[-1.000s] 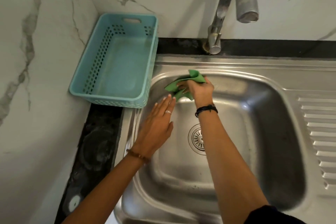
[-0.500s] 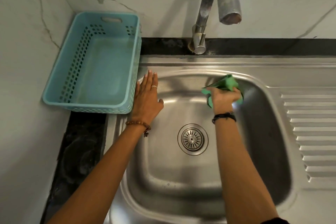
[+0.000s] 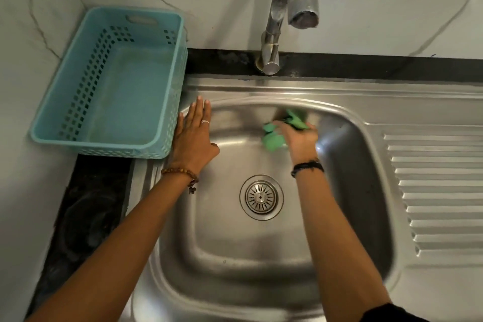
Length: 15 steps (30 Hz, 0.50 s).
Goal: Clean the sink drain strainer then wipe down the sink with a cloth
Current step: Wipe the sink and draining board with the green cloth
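The steel sink [image 3: 360,165] fills the middle of the view, with its round drain strainer [image 3: 261,197] seated in the bottom. My right hand [image 3: 300,140] is closed on a crumpled green cloth [image 3: 274,136] and presses it against the sink's back wall, blurred by motion. My left hand [image 3: 194,138] lies flat with fingers together on the sink's left rim, palm down, holding nothing.
A light blue perforated plastic basket [image 3: 109,83] stands on the counter left of the sink, touching my left hand's side. The tap [image 3: 290,2] overhangs the back of the basin. A ribbed draining board [image 3: 439,191] lies to the right. Marble walls rise behind and on the left.
My right hand slid the cloth right along the back wall, then back toward the middle. My left hand moved from above the basin onto the left rim and stays there.
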Each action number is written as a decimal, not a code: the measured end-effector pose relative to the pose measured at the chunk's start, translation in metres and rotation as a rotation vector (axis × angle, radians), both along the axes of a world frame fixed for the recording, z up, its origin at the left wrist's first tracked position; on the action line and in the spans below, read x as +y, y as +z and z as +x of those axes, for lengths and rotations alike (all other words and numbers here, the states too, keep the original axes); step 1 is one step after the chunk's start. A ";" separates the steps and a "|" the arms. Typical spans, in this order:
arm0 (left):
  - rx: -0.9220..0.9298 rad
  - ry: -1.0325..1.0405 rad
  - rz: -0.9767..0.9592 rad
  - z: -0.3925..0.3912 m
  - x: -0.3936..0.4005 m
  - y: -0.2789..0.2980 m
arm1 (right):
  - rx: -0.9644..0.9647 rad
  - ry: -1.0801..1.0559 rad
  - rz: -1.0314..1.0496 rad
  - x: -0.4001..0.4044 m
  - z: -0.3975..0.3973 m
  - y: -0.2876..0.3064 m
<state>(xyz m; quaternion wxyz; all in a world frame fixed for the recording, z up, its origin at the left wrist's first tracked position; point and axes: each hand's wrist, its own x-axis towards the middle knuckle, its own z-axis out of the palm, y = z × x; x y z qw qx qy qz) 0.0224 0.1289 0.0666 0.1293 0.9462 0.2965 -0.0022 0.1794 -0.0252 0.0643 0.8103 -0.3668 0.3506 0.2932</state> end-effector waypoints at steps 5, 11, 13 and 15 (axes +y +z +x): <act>0.035 -0.008 -0.029 0.000 0.000 0.002 | -0.136 0.035 0.105 -0.084 0.021 0.020; 0.030 -0.011 -0.149 0.004 -0.018 0.007 | -0.281 0.431 -0.113 -0.120 -0.029 0.039; -0.002 -0.062 -0.226 0.000 -0.041 0.001 | -0.630 0.534 -0.390 -0.116 -0.024 0.051; -0.031 -0.114 -0.368 -0.012 -0.075 -0.009 | -1.226 0.846 -0.722 -0.108 -0.009 0.064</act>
